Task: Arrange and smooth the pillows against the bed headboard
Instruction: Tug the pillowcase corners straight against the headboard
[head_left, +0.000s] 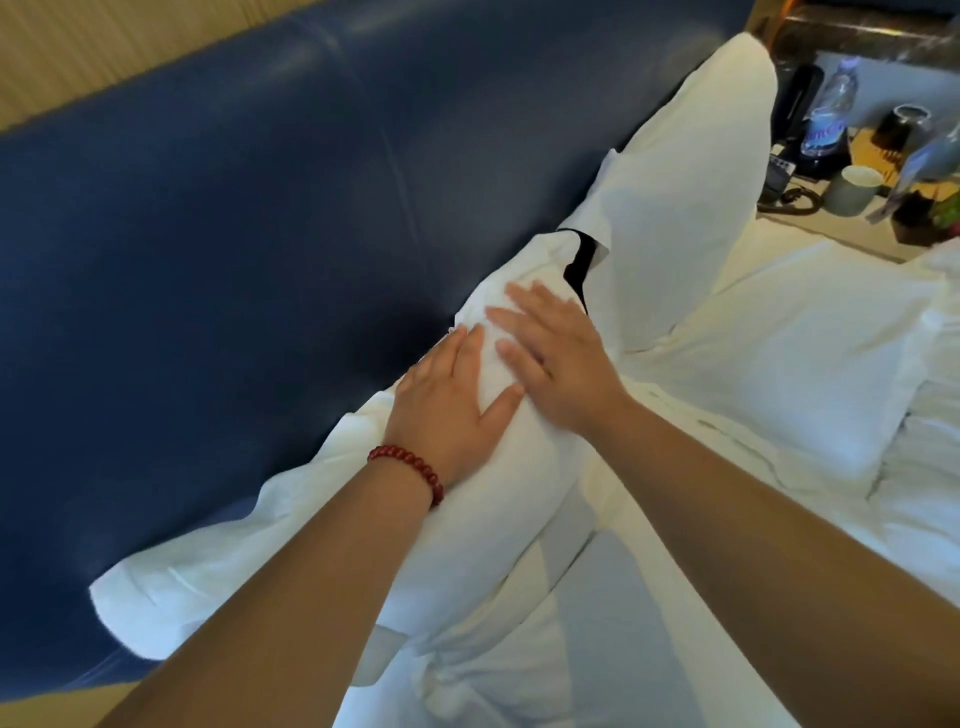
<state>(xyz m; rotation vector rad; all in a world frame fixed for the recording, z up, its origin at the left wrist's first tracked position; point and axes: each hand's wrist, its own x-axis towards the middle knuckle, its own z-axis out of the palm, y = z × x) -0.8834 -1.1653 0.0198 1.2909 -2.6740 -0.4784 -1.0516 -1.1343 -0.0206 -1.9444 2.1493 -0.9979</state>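
A white pillow (291, 525) stands on edge against the dark blue padded headboard (218, 223). My left hand (449, 405), with a red bead bracelet at the wrist, presses flat on its top edge, fingers straight. My right hand (556, 358) lies flat just to the right of it on the same pillow, fingers spread. A second white pillow (685, 171) leans upright against the headboard further right. A third white pillow (789, 353) lies flat on the bed in front of it.
White bedding (623, 639) covers the mattress below my arms. A nightstand (810, 223) at the upper right holds a water bottle (831, 109), a pale cup (854, 189), a phone and small dark items. A wood-toned wall runs above the headboard.
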